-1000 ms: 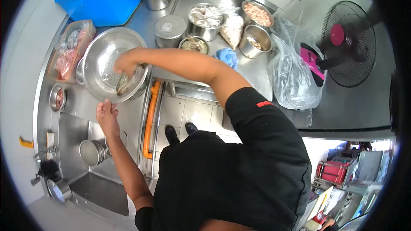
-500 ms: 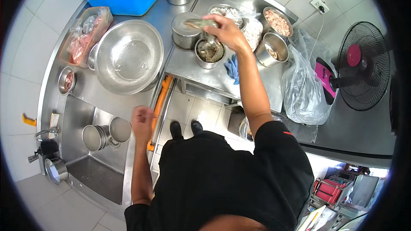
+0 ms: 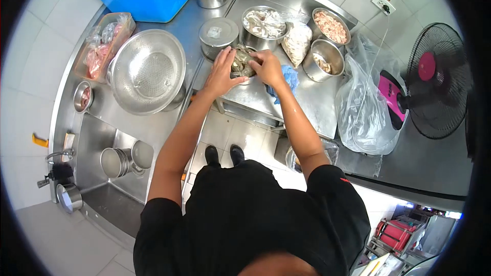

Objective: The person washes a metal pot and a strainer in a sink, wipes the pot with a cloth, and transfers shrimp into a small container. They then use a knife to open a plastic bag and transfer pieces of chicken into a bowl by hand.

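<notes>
Prawns (image 3: 243,60) between two bare hands, upper middle of the frame.
In the head view, I saw them heaped in a small metal bowl (image 3: 242,81) beside the lidded pot (image 3: 219,31). The left hand (image 3: 220,75) lay half-open against the heap, fingers extended; the right hand (image 3: 270,70) curled partly closed at the other side, though I couldn't tell whether it pinched one. Light, even pressure from both sides suited this best, guarding against spills over the rim.
</notes>
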`<state>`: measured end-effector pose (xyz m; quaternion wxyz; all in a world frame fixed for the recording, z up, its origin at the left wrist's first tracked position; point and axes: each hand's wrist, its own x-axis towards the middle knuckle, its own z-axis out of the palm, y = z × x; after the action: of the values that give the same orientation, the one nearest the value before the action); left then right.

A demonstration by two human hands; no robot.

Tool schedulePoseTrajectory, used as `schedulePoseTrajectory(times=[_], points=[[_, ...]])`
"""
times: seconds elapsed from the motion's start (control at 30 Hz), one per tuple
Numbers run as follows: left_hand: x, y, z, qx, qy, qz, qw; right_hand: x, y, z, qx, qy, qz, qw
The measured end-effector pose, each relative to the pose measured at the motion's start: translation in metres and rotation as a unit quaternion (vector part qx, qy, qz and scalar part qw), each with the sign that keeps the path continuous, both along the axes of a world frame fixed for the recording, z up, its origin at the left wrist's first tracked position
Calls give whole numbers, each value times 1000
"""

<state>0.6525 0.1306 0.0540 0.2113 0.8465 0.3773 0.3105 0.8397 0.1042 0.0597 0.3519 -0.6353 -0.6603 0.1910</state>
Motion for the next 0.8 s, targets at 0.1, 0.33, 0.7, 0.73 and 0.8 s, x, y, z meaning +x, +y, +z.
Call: schedulePoseTrajectory(times=[0.1,0.33,0.7,0.73,0.8], points=[[-10,8,-4,-44,-29,-72,996,4,-2,-2,170,-59,23,983],[-13,9,-9,-83,-72,-57,992,-4,6,-3,125,-122,131,976],[6,4,-20,-20,-93,-4,995,3,-5,-16,157,-127,102,974],[6,3,-21,-1,-102,12,995,2,-3,-17,160,-127,103,974],[2,1,-22,-108,-147,29,983,-2,2,-20,166,-126,105,972]])
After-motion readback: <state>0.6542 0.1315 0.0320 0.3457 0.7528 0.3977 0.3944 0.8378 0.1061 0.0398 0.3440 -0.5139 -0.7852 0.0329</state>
